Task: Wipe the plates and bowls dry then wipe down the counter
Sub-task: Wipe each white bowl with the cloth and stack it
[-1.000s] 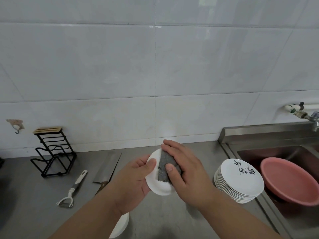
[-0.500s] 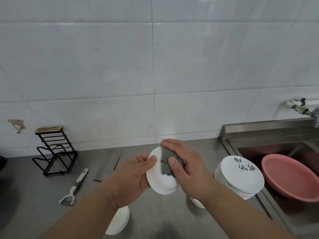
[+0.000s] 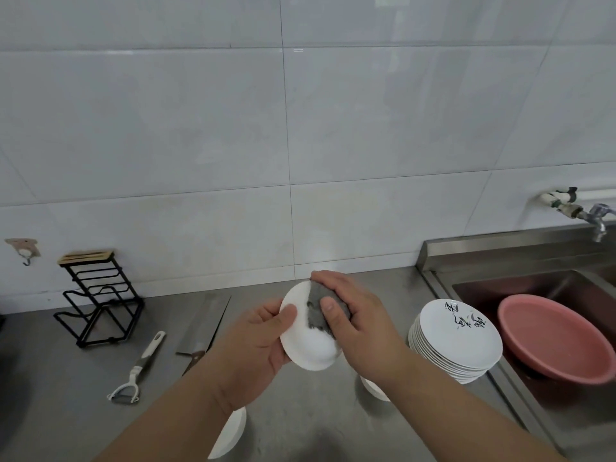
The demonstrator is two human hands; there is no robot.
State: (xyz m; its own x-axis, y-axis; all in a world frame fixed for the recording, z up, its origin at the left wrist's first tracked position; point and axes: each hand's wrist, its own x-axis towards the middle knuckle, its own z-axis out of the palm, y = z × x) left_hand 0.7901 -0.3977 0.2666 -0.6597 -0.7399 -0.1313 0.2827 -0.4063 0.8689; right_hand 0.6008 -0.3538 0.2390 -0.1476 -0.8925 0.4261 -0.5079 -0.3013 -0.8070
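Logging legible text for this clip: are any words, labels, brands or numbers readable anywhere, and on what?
Top plate of the stack: black brush-style characters with small coloured flecks near its far rim, too blurred to read.
Bowl, cloth, basin, peeler: no writing visible.
No readable text anywhere.

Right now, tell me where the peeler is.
In the head view the peeler lies on the counter at the left, in front of the black wire rack and just left of the cleaver.
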